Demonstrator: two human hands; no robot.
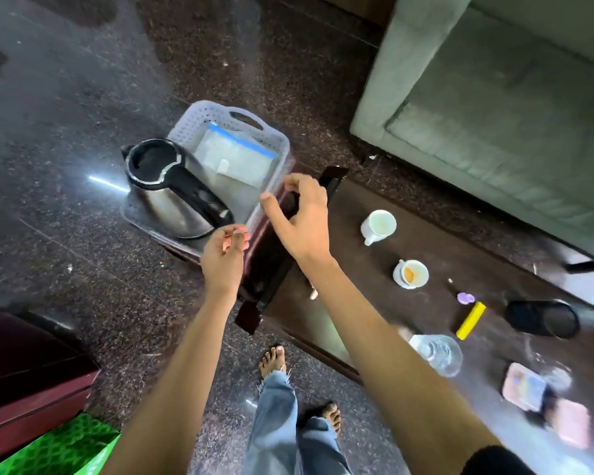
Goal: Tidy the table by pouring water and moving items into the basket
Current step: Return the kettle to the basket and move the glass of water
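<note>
**A:** Where is the basket?

**B:** The basket (199,121), pale perforated plastic, stands on a dark red stand (256,265) at the short end of the tabletop (357,286). Inside it, a steel kettle (165,197) with a black handle fills the side away from the tabletop. A clear zip bag (234,156) with a blue strip lies flat beside it.

**A:** And the hands?

**B:** Both are at the basket's near rim. The left hand (225,250) has its fingers curled in towards the thumb right at the rim's near corner. With the blur I cannot tell whether it pinches the plastic. The right hand (300,219) is over the corner nearest the tabletop. Its thumb is at the rim and held apart from the bent fingers, and nothing shows between them.

**A:** What is on the tabletop itself?

**B:** A white mug (378,226) is nearest the basket end. Just beyond it is a white cup (411,273) with an orange residue inside. Further along are a small purple piece (466,298) and a yellow bar (470,320), and past them a black container (542,318) on its side towards the sofa-side edge. A clear glass (438,353) sits near the person's edge. Past it are some pink items (525,385), too blurred to name.
</note>
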